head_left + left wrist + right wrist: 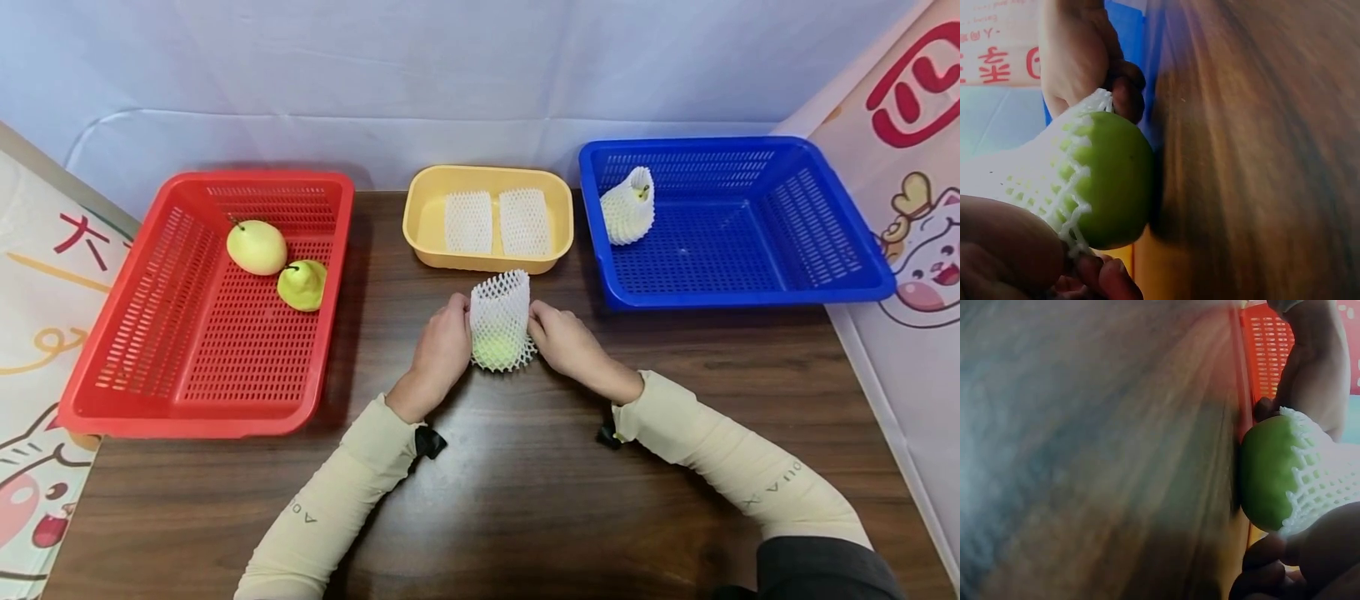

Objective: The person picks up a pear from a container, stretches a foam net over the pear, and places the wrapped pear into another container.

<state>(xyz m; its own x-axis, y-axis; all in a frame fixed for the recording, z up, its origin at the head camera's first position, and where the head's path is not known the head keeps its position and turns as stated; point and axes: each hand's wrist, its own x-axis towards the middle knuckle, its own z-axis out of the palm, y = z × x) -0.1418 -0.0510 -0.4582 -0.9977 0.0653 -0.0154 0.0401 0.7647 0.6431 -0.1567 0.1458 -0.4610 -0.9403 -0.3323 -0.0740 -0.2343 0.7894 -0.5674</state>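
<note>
A green pear (1124, 181) stands on the table with a white foam net sleeve (501, 312) drawn over most of it. Its rounded bottom shows bare below the net's edge in both wrist views. My left hand (442, 346) pinches the net's lower edge on the left side. On the opposite side my right hand (572, 348) pinches that edge too, fingers curled. The upper part of the net stands up loose above the fruit, hiding the pear's top.
To the left, a red basket (191, 408) holds two bare pears (257, 247). Behind my hands a yellow tray (487, 260) holds two flat foam nets (468, 222). On the right stands a blue basket (750, 296) with one netted pear (627, 212) in its left corner.
</note>
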